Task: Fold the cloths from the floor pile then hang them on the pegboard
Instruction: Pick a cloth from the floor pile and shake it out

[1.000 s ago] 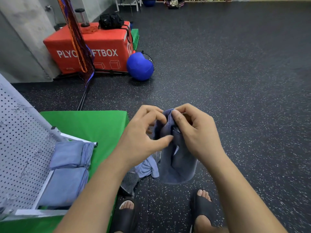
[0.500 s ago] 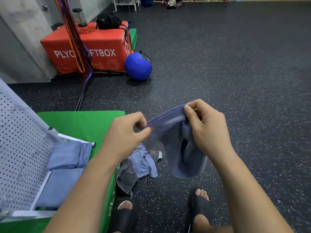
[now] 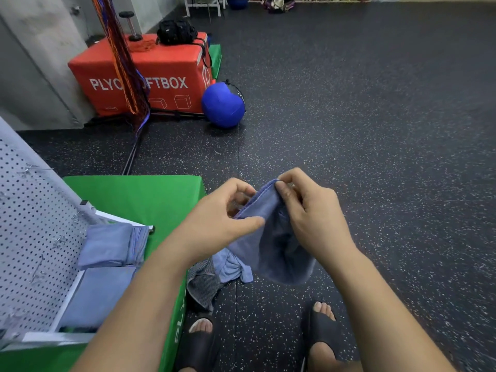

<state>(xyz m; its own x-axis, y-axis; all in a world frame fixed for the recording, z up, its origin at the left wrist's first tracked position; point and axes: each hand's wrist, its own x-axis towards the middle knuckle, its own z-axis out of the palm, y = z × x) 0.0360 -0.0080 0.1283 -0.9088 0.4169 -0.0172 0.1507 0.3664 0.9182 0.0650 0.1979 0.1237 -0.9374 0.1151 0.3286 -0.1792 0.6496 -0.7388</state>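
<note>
A blue-purple cloth (image 3: 271, 245) hangs in the air in front of me, above the floor. My left hand (image 3: 222, 218) pinches its upper edge on the left, and my right hand (image 3: 308, 213) pinches the top corner close beside it. Below the hands, a small floor pile (image 3: 214, 275) of a light blue cloth and a grey striped cloth lies against the green box. The white pegboard (image 3: 32, 237) leans at the left, and two folded blue cloths (image 3: 112, 245) lie at its base.
The green plyo box (image 3: 139, 194) carries the pegboard at lower left. A red plyo box (image 3: 161, 73) with a black bag, a blue ball (image 3: 222, 103) and hanging orange-purple straps (image 3: 123, 63) stand farther back. My sandalled feet (image 3: 322, 326) are on the dark speckled floor.
My hands spread the cloth's top edge apart half a second ago, then came back together; the left hand now pinches the edge close to the right hand.
</note>
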